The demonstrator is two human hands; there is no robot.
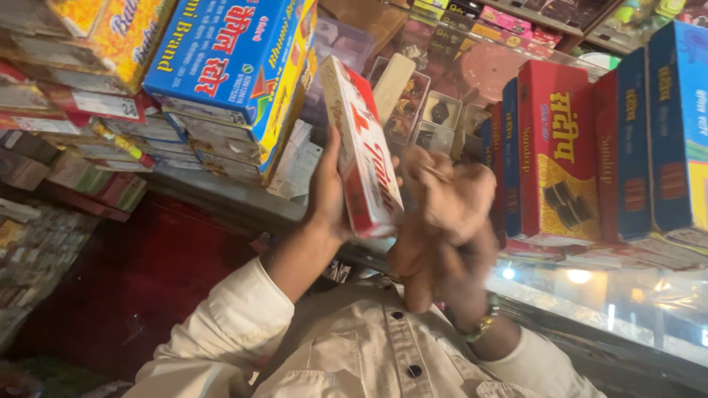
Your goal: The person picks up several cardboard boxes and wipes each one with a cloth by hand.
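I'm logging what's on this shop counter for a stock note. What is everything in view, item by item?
Red and white box: one, held up in the middle, tilted.
Blue, yellow-edged boxes: a stack, count unclear, upper left.
Orange and yellow box: one, top left corner.
Red boxes: about three, standing upright on the counter at right.
Blue boxes: about four, standing among the red ones.
Wristwatch in open case: one, dark, behind the held box.
Glass counter: one, lit from inside, lower right.
Cream shirt: one, buttoned, bottom centre.
Wrist bracelet: one, gold and green, right wrist.
Left hand: grips the red and white box from behind.
Right hand: blurred, beside the box's right edge.
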